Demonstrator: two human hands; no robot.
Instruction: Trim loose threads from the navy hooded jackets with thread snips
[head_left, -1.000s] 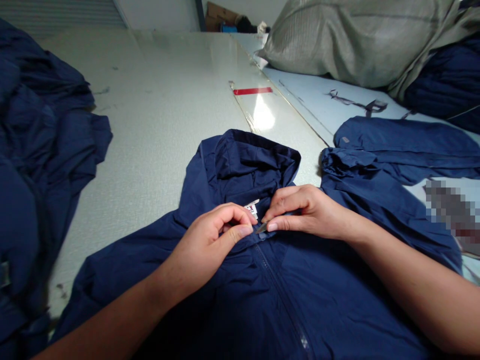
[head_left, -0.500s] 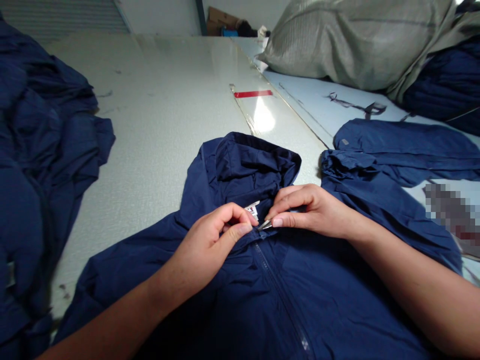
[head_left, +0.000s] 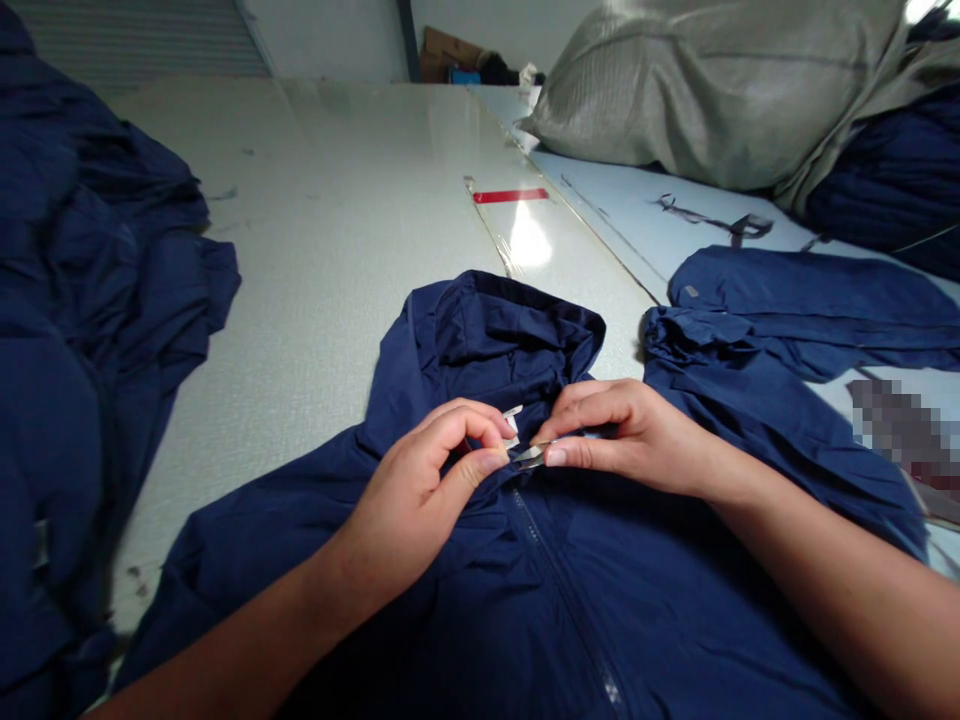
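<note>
head view | left hand [head_left: 420, 490]: grip clenched on the jacket collar [head_left: 480, 482] | right hand [head_left: 630, 440]: grip pinching a small metal tab [head_left: 531, 455] (too small to tell exactly what it is) | navy hooded jacket [head_left: 600, 620] lies spread on the worktop [head_left: 322, 250], hood pointing away | more jackets [head_left: 75, 300] heaped to its left

One left hand [head_left: 424, 480], one right hand [head_left: 622, 435]. One navy hooded jacket [head_left: 600, 600], near, beneath both. One metal zipper pull [head_left: 529, 456] between hands. One white neck label [head_left: 513, 425]. One heap of navy garments [head_left: 90, 300], left. One navy garment [head_left: 780, 340], right. One navy pile [head_left: 885, 180], far right. One grey sack [head_left: 712, 90], far right. One red tape strip [head_left: 510, 196], far.
</note>
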